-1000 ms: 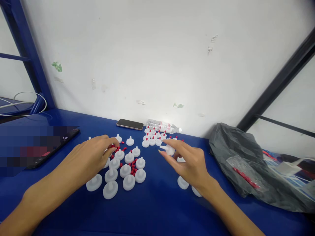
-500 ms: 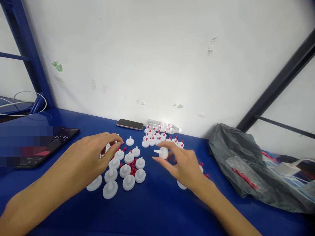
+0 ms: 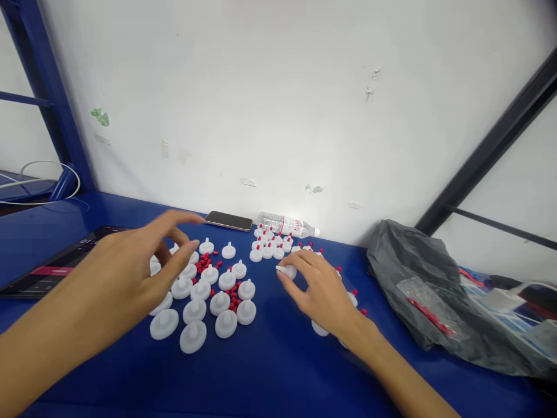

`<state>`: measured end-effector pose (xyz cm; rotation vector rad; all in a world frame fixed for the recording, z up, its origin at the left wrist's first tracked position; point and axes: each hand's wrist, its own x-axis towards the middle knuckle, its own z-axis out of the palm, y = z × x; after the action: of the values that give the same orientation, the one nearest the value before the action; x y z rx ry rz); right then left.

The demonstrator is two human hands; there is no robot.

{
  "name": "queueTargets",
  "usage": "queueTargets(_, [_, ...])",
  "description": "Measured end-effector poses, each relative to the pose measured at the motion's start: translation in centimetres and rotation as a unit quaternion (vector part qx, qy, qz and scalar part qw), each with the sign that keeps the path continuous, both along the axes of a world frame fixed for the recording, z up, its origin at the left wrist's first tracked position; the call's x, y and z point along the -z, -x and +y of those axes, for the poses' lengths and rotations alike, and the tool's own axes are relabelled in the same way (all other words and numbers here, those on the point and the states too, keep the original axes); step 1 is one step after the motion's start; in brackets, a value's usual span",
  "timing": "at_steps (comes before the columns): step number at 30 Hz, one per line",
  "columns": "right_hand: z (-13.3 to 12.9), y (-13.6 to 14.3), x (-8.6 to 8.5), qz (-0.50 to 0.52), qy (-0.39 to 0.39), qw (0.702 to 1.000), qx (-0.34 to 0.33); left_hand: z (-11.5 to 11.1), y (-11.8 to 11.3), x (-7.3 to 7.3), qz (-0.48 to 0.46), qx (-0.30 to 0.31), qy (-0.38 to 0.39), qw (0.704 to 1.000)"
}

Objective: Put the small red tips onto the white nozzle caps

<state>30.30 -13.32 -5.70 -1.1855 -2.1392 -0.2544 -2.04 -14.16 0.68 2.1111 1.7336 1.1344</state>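
because the right hand (image 3: 319, 287) has the white cap (image 3: 288, 271) only between thumb and fingertips, a small slip could be enough to turn it or drop it. the cap lies tipped over in that pinch, near the middle of the blue table (image 3: 270, 360), its spout pointing left with no red on the part that shows; i cannot tell whether its rim touches the surface. the left hand (image 3: 145, 264) is spread, thumb and forefinger well apart, with nothing visible between them. it hangs over the left edge of the bare caps (image 3: 201, 290), so a low sweep there could upset the ones under the palm. the loose red bits (image 3: 232, 302) lie in piles between those caps, and one careless nudge could scatter them, since they are small and look light. on the other side, the right hand and wrist cover some of the red-topped caps; if the arm dips, it may knock those it hides from view. the bottle (image 3: 289, 225) lies on its side just behind the back rows of red-topped caps (image 3: 267, 253), and being round, it could roll into them if the table were jolted.
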Motion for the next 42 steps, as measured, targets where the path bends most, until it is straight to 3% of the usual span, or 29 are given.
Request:
queueTargets(4, [0.1,0.0,-0.1,-0.012,0.035,0.999,0.007,-0.3,0.1,-0.7,-0.024,-0.085,0.028,0.996])
queueTargets(7, [0.2,-0.2,0.0,-0.021,0.059,0.998,0.015,-0.2,0.0,-0.9,-0.032,-0.106,0.046,0.993])
queueTargets(16, [0.6,-0.3,0.1,-0.070,0.148,0.985,0.046,-0.2,-0.1,-0.4,-0.005,-0.091,0.040,0.995])
queueTargets(31, [0.6,0.1,-0.3,-0.112,0.183,0.976,0.038,0.1,-0.1,0.0,-0.005,-0.116,0.004,0.993])
queueTargets(36, [2.7,1.6,-1.5,-0.148,0.185,0.970,0.050,-0.2,0.0,0.0,-0.006,-0.077,0.011,0.997])
queueTargets(42, [6.1,5.9,-4.0,-0.203,0.189,0.960,0.036,0.2,0.7,1.0,-0.016,-0.034,-0.032,0.999])
